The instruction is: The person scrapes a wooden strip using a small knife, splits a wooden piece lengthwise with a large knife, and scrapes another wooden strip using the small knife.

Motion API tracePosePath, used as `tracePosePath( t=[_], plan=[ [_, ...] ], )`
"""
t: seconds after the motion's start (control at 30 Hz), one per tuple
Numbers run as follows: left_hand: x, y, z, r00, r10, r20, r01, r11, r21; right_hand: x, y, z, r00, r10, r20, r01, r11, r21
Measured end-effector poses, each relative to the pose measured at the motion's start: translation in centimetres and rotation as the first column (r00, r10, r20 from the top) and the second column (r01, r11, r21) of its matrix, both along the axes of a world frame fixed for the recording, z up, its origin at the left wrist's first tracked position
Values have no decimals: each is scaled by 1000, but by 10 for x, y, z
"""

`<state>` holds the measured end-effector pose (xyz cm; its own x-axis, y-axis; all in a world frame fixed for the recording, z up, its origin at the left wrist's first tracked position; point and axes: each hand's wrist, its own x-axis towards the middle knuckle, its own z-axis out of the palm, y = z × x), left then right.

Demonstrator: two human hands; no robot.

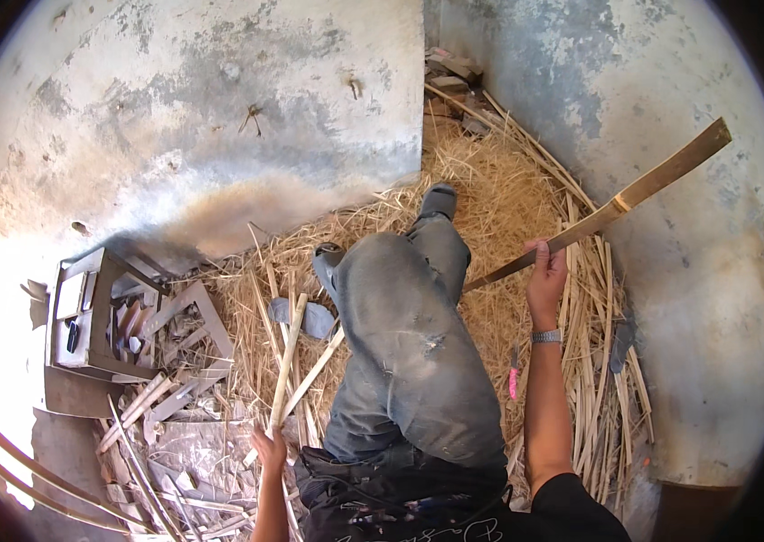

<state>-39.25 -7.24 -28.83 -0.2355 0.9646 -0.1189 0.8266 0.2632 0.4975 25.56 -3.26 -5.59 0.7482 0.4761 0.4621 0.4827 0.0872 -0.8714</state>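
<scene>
right hand (pixel 546 271) has a closed grip on a long bamboo strip (pixel 617 206); left hand (pixel 269 449) clasps thin sticks (pixel 287 361); many strips (pixel 594 361) lie unworked on the straw (pixel 481 199).

Bamboo slats (pixel 621 200) (pixel 289 361) in both hands (pixel 546 275) (pixel 269 449)

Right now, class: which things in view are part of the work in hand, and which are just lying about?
In hand:
- long bamboo strip in right hand
- thin bamboo stick in left hand

Lying about:
- wooden crate
- pink-handled tool
- straw
- scrap wood
</scene>
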Motion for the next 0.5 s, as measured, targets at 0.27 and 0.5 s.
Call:
tracePosePath(
  t=[0.27, 0.5],
  plan=[
    [41, -53, -51, 836, 28, 548, 334, 767, -549, -9, 24, -5, 998, 18, 53, -15, 999, -45],
    [28, 8, -13, 732, -59, 678, 409, 835, -369, -16, 19, -3, 999, 12, 51, -11, 1000, -21]
  ],
)
